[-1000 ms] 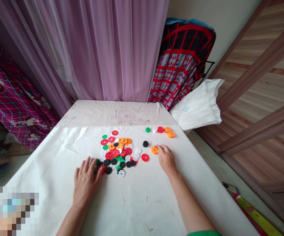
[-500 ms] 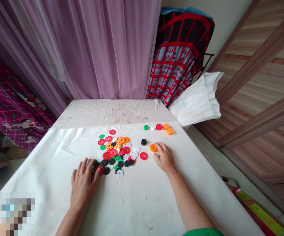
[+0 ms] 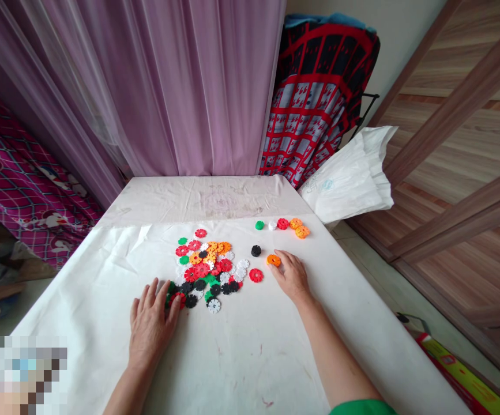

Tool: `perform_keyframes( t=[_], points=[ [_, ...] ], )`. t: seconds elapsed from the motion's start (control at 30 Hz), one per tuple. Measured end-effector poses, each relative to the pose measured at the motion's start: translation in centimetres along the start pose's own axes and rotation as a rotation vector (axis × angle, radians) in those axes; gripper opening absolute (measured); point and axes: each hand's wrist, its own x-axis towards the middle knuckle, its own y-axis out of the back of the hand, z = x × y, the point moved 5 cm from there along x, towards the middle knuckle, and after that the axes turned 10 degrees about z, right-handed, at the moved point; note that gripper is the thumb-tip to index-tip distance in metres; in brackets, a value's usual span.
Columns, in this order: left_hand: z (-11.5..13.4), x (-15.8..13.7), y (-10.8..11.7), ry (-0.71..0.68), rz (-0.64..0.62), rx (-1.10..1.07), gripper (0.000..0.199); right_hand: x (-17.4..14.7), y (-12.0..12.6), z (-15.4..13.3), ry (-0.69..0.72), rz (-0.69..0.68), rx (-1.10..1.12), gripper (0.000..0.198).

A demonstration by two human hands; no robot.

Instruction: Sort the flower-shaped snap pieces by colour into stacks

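Notched plastic discs in several colours lie in a loose pile [image 3: 206,268] on the white-covered table. At its near left edge my left hand [image 3: 153,320] rests with fingers spread, thumb and forefinger around a red disc [image 3: 177,300] and the dark and green pieces beside it. My right hand [image 3: 292,275] is to the right of the pile, thumb and forefinger closed on the edges of an orange disc [image 3: 274,260], which looks thick, perhaps a small stack. Just left of that hand are a black stack [image 3: 255,251] and a red disc [image 3: 256,275].
Farther back sits a row: a green stack [image 3: 259,225], a white one [image 3: 272,226], a red one [image 3: 282,223] and two orange ones [image 3: 299,227]. A white bag [image 3: 349,178] stands at the table's right edge. Purple curtains [image 3: 206,86] hang behind.
My right thumb has come in against the orange disc's near edge. My left hand keeps its place by the pile. The whole view has shifted slightly.
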Motion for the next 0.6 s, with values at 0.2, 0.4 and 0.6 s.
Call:
perform_keyframes(
  t=[0.2, 0.4, 0.6],
  points=[
    [0.0, 0.0, -0.2, 0.005, -0.002, -0.01, 0.053, 1.5, -0.5, -7.8, 0.181, -0.101, 0.151, 0.032],
    [0.0, 0.0, -0.3, 0.0, 0.02, -0.033, 0.051, 2.0, -5.6, -17.3, 0.312, -0.368, 0.167, 0.043],
    [-0.1, -0.1, -0.4, -0.002, 0.025, -0.061, 0.05, 2.7, -8.9, -20.1, 0.296, -0.535, 0.094, 0.053]
  ],
)
